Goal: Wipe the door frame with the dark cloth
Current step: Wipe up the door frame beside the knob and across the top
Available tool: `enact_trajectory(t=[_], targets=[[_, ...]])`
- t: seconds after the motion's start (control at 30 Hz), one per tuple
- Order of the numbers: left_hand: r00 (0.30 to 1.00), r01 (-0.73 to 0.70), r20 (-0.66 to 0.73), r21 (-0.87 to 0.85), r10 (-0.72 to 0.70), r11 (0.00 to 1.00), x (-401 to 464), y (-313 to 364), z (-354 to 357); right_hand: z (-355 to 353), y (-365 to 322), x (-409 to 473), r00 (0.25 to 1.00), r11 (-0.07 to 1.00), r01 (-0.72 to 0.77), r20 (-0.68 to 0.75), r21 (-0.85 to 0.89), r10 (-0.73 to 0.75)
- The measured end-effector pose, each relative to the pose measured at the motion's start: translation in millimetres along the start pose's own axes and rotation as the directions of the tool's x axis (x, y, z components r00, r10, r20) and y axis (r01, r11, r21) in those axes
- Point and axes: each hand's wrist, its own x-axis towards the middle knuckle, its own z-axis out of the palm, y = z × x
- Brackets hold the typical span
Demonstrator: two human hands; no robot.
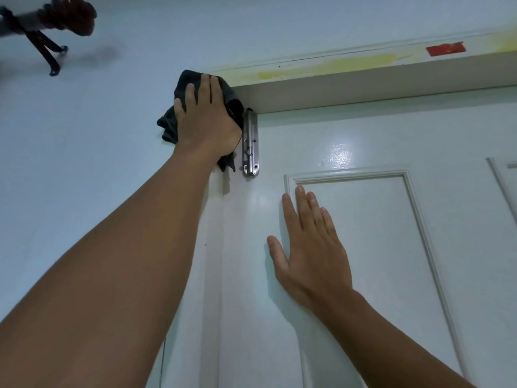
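White glossy panelled door (363, 247), right hand (310, 253) flat against it, fingers spread. Pale door frame (307, 91), yellow-stained along top. Left hand (205, 119) pressing dark grey crumpled cloth (167, 124) onto upper left corner, beside steel slide bolt (250, 144).

- Dark cloth (179, 119): soft, matt fabric, crumpled in folds, just left of the metal bolt (250, 144).
- Bolt: brushed, shiny steel-like metal.
- Door (349, 152), right of the bolt: smooth painted surface, glossy.
- Door frame (321, 88), above the bolt: matt paint with yellowish patches and a red strip (446, 49), possibly tape.
- Wall (84, 163), left of the bolt: smooth, matt paint.
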Motion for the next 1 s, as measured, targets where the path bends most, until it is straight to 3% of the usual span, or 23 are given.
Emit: enact_trajectory(t=[0.2, 0.43, 0.53, 0.73, 0.9, 1.0], targets=[[0.996, -0.092, -0.011, -0.003, 0.092, 0.996, 15, 19, 2, -17, 54, 3, 1.000, 0.994, -0.002, -0.021, -0.107, 0.000], [0.989, -0.106, -0.116, -0.141, 0.090, 0.984, 7, 102, 15, -12, 58, 3, 0.999, 0.989, 0.010, -0.050, -0.147, -0.017], [0.983, -0.118, -0.148, -0.066, 0.108, 0.991, 6, 88, 19, -13, 58, 3, 0.999, 0.990, 0.013, -0.047, -0.141, -0.020], [0.992, 0.024, -0.124, 0.043, -0.018, 0.999, 13, 5, 9, -15, 57, 2, 0.999, 0.991, 0.007, -0.044, -0.136, -0.013], [0.990, 0.108, -0.092, -0.017, -0.109, 0.994, 21, 31, 7, -16, 55, 2, 0.999, 0.992, 0.010, -0.034, -0.125, -0.014], [0.995, 0.053, -0.084, -0.044, -0.056, 0.998, 22, 68, 6, -15, 56, 3, 0.999, 0.994, 0.014, -0.035, -0.112, -0.018]])
